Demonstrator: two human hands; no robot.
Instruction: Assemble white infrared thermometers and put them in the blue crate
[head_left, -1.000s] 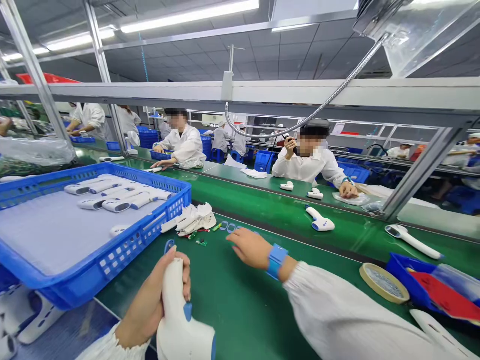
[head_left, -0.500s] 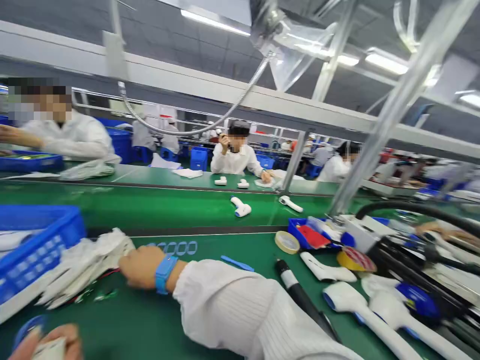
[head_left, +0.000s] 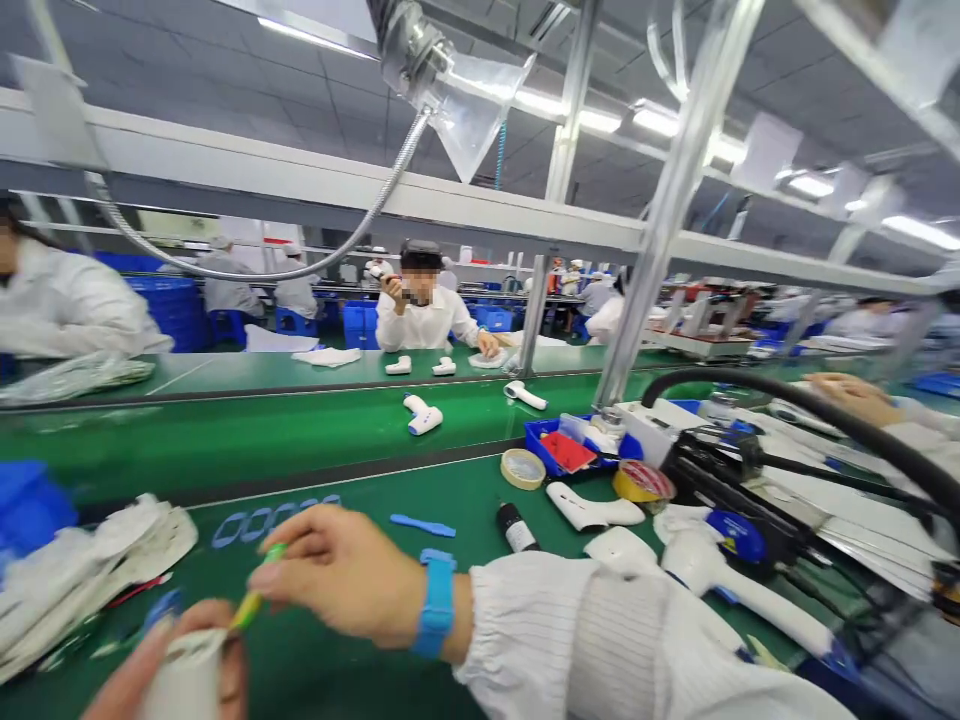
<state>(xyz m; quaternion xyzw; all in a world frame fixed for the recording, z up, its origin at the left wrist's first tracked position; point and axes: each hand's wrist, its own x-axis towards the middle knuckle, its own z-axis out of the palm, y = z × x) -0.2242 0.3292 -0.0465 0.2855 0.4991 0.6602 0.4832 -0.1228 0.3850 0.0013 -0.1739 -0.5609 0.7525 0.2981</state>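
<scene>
My left hand [head_left: 127, 675], low at the frame's bottom left, is closed around a white plastic housing [head_left: 184, 680] whose hollow end faces up. Between thumb and fingertips, my right hand [head_left: 345, 575] pinches a slim yellow-green piece [head_left: 249, 606]; its kind is unclear. The lower tip of that piece is at the rim of the housing, and I cannot tell whether it goes inside. A blue strap [head_left: 435, 605] is round my right wrist. Left of both hands lies a heap of white parts [head_left: 90, 570], with a blurred blue thing [head_left: 161, 608] near my left fingers.
A blue plastic tool [head_left: 422, 525], tape roll [head_left: 523, 468], dark bottle [head_left: 517, 527] and blue tray [head_left: 544, 455] lie beyond my right arm. White thermometer-shaped housings [head_left: 750, 580] and a black hose [head_left: 795, 400] are at right. Across the green belt [head_left: 262, 440] sits a co-worker [head_left: 420, 310].
The view has turned right. My right hand has left the white heap and now holds the yellow-green piece at the housing. My left hand is nearer to it, with the housing upright.
</scene>
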